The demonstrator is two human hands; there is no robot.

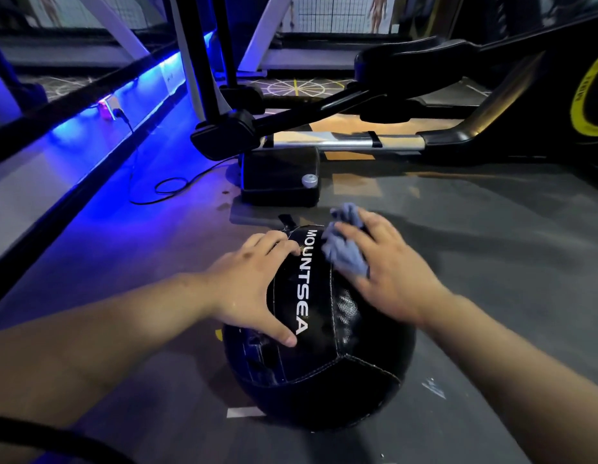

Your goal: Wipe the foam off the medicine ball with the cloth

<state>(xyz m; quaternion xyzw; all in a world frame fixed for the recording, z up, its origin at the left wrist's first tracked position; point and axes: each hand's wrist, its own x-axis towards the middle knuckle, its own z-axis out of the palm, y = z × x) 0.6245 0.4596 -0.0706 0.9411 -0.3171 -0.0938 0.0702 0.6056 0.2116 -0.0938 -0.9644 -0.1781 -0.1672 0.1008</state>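
Where grey floor point(491, 262) meets a black machine base point(279, 177), resting just before that base: medicine ball point(324, 356), black stitched panels, white lettering "MOUNTSEA" along one panel. Left hand point(254, 283) spread flat on ball's left upper side, fingers open — gripping nothing. Right hand point(388, 266) pressing crumpled blue-grey cloth point(344, 249) onto ball's upper right, fingers closed over it. Foam not discernible. Yellow ring with unreadable writing, far right of base.
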